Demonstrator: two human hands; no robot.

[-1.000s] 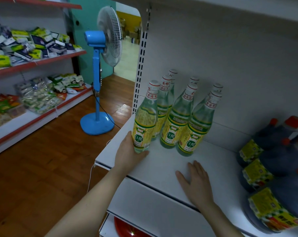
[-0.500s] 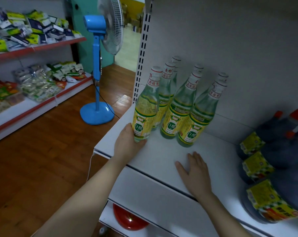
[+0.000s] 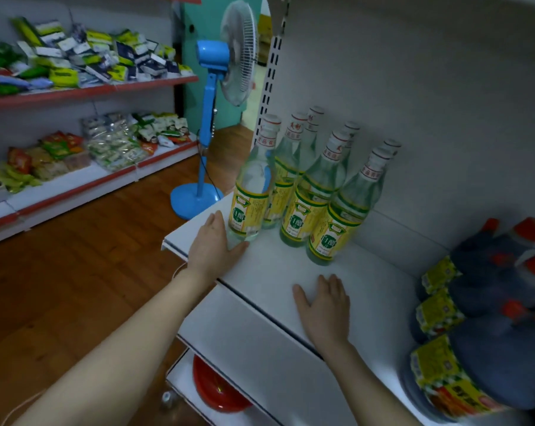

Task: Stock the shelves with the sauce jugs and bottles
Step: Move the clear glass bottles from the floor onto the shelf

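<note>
The left hand [image 3: 212, 241] is found at the foot of the bottle [image 3: 251, 195], which is stood upright on the shelf [image 3: 367, 281] at the 9 o'clock end of the front row, near the shelf's 9 o'clock edge. A second ago the base was wrapped by the fingers and the label was partly covered. The grip is now seen to be let go: the fingers are laid straight along the bottle's 9 o'clock side, the thumb is stretched across the base at 6 o'clock, and the label is shown whole. Contact with the glass is kept, and the bottle's place is not seen to be altered.

The right hand [image 3: 323, 309] is laid flat as before, palm down with fingers straight, on bare shelf at 6 o'clock of the other bottles [image 3: 309, 210]. Nothing is held by it.

The other bottles are ranked upright at 3 and 12 o'clock of the bottle. The jugs [image 3: 490, 302] are lined up at the shelf's 3 o'clock end, well apart from them.

The placing of this bottle is judged complete, and withdrawal toward 7 o'clock is expected. Care is advised, as a bottle so near the edge could be tipped by a snagged thumb. Shelf is left open between bottles and jugs for further stock
</note>
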